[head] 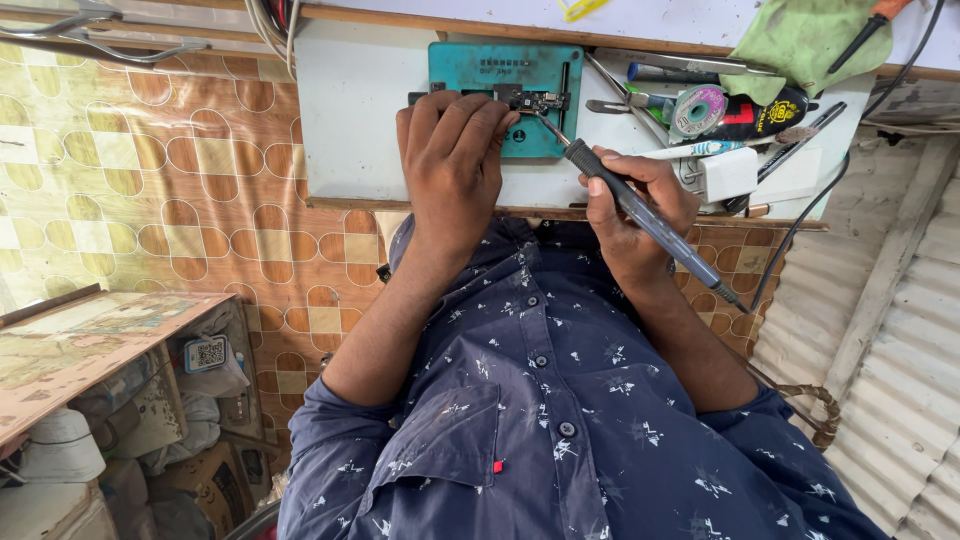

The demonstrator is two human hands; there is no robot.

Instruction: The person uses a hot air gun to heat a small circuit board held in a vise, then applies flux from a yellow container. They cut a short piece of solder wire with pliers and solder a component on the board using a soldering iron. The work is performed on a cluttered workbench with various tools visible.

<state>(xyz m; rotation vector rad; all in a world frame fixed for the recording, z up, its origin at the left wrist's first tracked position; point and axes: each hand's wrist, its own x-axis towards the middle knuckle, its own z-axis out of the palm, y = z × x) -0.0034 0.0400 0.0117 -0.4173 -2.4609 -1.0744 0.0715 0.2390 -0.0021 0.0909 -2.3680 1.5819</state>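
Head view: right hand [635, 215] grips a soldering iron [640, 212], its long axis slanting up-left, tip at a small circuit board [528, 100] on a teal repair mat [470, 70]; left hand [452, 160], nearer, closed on the board just beyond its fingertips.

Soldering iron [640, 212] tip-down on small circuit board [533, 100]

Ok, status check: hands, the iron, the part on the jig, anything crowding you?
Left hand pressing the small circuit part on the teal jig. Right hand gripping the soldering iron, tip at the part. Tweezers and solder reel close right, not blocking.
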